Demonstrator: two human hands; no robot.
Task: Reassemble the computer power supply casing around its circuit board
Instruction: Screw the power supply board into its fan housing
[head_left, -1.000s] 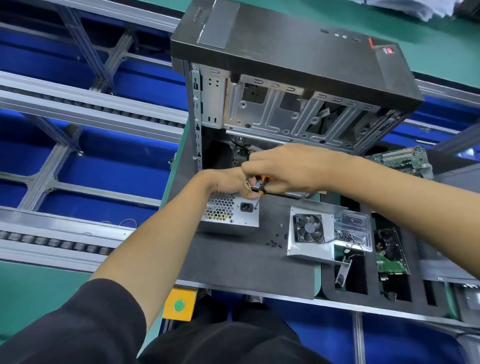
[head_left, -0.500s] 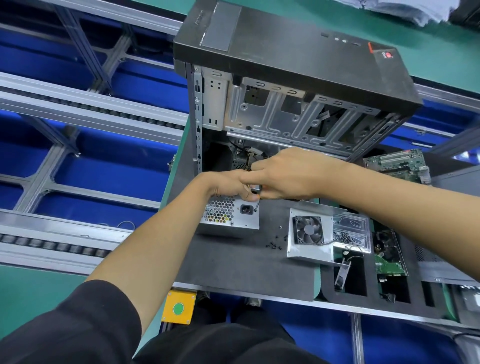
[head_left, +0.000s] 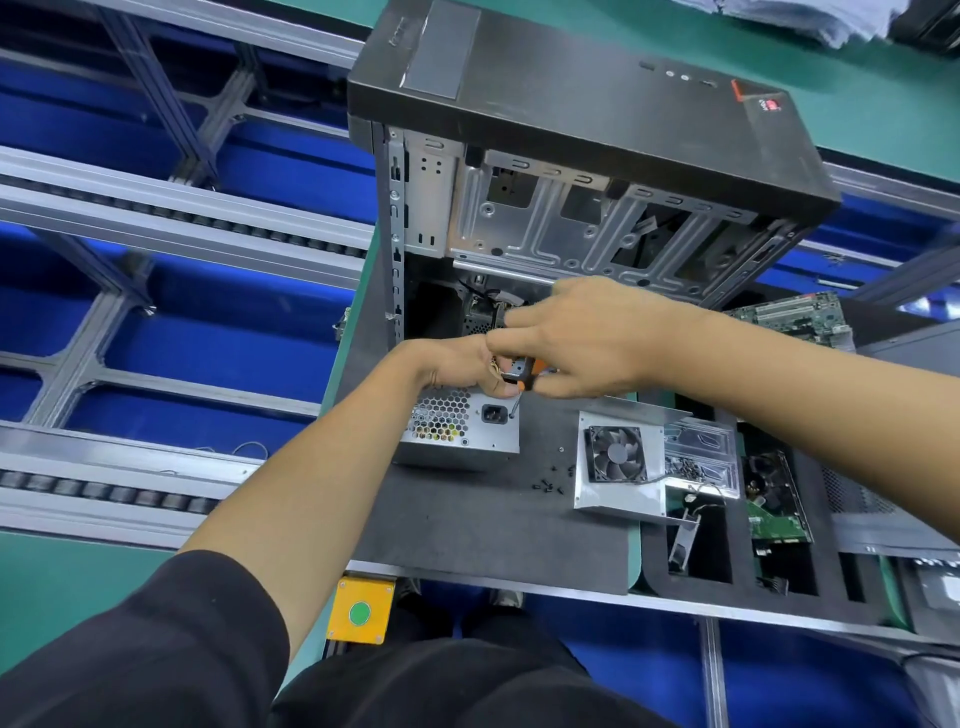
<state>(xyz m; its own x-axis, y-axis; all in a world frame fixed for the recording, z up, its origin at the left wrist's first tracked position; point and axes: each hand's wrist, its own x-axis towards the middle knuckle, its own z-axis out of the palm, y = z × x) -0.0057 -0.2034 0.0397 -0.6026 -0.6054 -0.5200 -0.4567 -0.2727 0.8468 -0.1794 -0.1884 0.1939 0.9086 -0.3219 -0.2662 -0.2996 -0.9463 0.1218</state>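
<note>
The silver power supply (head_left: 462, 428) stands on the dark grey mat (head_left: 467, 525), its honeycomb grille and power socket facing me. My left hand (head_left: 457, 366) rests on its top edge with the fingers curled over it. My right hand (head_left: 576, 340) grips an orange-and-black screwdriver (head_left: 524, 379). The screwdriver's tip points down at the upper right corner of the supply's face. A grey cover panel with a black fan (head_left: 618, 460) lies flat on the mat to the right. Several small black screws (head_left: 553, 480) are scattered between the two.
An open black computer tower (head_left: 597, 171) stands just behind my hands. A black foam tray (head_left: 722, 566) at the right holds a green circuit board (head_left: 779, 525) and a clear plastic box. Conveyor rails (head_left: 156, 208) run along the left. A yellow box with a green button (head_left: 361, 613) hangs at the table's front edge.
Both hands stay on the power supply's top right corner. The screwdriver's orange handle, hidden half a second ago, shows again under my right hand. The camera has shifted slightly.
</note>
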